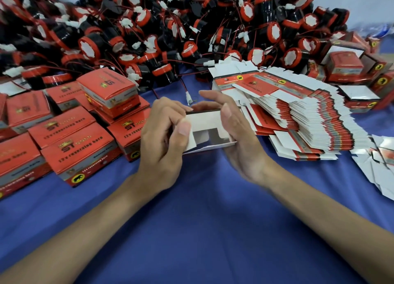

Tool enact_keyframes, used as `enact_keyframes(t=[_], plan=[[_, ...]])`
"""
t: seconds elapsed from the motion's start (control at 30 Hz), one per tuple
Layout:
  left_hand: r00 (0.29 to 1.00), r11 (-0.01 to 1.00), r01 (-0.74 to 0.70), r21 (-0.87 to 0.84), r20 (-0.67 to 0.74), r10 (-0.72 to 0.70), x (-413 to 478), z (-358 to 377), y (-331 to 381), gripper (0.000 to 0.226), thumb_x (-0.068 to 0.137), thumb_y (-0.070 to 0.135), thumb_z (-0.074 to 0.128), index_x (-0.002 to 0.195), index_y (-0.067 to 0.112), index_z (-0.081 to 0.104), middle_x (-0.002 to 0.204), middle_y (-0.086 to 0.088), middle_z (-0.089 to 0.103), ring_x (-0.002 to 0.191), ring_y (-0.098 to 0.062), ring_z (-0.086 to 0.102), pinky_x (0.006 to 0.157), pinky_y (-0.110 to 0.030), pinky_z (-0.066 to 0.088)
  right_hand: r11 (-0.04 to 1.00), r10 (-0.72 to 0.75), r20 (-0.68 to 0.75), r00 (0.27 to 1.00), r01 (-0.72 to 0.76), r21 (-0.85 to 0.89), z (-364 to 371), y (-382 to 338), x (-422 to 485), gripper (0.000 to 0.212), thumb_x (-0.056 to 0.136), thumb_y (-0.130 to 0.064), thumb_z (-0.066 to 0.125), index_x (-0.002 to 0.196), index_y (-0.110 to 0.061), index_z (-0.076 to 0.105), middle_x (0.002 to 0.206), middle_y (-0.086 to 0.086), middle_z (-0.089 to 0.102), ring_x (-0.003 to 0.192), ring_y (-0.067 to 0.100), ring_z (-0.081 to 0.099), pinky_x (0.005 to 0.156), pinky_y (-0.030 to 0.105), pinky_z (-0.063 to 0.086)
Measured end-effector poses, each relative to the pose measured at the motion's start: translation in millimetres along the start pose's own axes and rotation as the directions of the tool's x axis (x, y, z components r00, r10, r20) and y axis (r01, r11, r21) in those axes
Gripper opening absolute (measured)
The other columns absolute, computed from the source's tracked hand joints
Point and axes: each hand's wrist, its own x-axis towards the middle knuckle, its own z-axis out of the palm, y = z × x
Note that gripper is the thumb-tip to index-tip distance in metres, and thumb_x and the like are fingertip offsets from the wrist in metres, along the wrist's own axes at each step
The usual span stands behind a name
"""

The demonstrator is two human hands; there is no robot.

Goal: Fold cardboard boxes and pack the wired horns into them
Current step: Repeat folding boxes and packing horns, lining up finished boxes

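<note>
Seen from above, looking down at two bare forearms over a blue cloth (204, 230).

Held at the centre, clear of the cloth: one small cardboard box (205, 130), half formed, white inside, thin dark edge along its far rim, flaps loose at the near end. Left hand (164, 138) curled round the box's left side, thumb pressed on a white flap. Right hand (236, 132) cupped against the box's right side, thumb on the top panel, fingers half open and reaching behind.

Likely handling: very light, thin card, stiff only along the creases, easily dented or torn at the flaps; glossy print outside, so probably a little slippery. Best held at the side walls near the creases, flaps pushed with the thumbs.

Right of the box: a fanned stack of flat blanks (298, 113), red and white. Left of the box: finished boxes (78, 147), red with dark lettering. Beyond the box: a large heap of wired horns (170, 27), black bodies, red rims, thin wires with white plugs. No horn in the box yet.
</note>
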Motion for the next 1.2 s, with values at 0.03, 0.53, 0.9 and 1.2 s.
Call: enact_keyframes(t=[0.03, 0.53, 0.9, 1.2], plan=[[1.0, 1.0, 0.001, -0.015, 0.022, 0.0, -0.2, 0.4, -0.4, 0.027, 0.094, 0.017, 0.038, 0.075, 0.001, 0.047, 0.083, -0.007, 0.044, 0.086, -0.033, 0.053, 0.078, -0.036, 0.04, 1.0, 0.015, 0.011, 1.0, -0.015, 0.017, -0.4, 2.0, 0.0, 0.045, 0.075, -0.061, 0.066, 0.111, -0.035, 0.061, 0.108, -0.003, 0.061, 0.107, 0.023, 0.053, 0.097, 0.053, 0.04], [0.909, 0.889, 0.398, -0.226, 0.229, -0.349, -4.4, -2.7, -7.6, 0.042, 0.083, 0.036, 0.054, 0.119, 0.016, 0.041, 0.125, -0.01, 0.048, 0.119, -0.011, 0.047, 0.099, -0.024, 0.038, 0.983, -0.01, 0.101, 0.995, -0.009, 0.185, -7.3, -0.2, -6.7, 0.033, 0.091, -0.02, 0.031, 0.115, -0.009, 0.051, 0.117, 0.008, 0.053, 0.118, 0.019, 0.045, 0.102, 0.03, 0.034], [0.747, 0.747, 0.626, -0.224, 0.446, -0.493, 2.9, -13.7, -13.7, 0.054, 0.072, 0.051, 0.059, 0.118, 0.028, 0.043, 0.131, -0.008, 0.051, 0.115, -0.012, 0.055, 0.094, -0.028, 0.048, 0.997, -0.074, 0.093, 0.993, 0.074, 0.002, -4.4, 0.8, 0.5, 0.028, 0.088, -0.023, 0.053, 0.116, -0.024, 0.051, 0.116, -0.014, 0.057, 0.114, 0.0, 0.049, 0.093, 0.019, 0.04], [0.691, 0.716, 0.676, -0.175, 0.487, -0.534, 6.0, -13.4, -10.4, 0.081, 0.073, 0.055, 0.054, 0.131, 0.0, 0.038, 0.127, -0.023, 0.056, 0.12, -0.042, 0.051, 0.103, -0.06, 0.037, 0.996, -0.091, 0.023, 0.996, 0.092, -0.008, -7.2, 5.1, 2.7, 0.025, 0.088, -0.034, 0.055, 0.112, -0.033, 0.057, 0.119, -0.01, 0.058, 0.117, 0.009, 0.048, 0.1, 0.028, 0.037]])
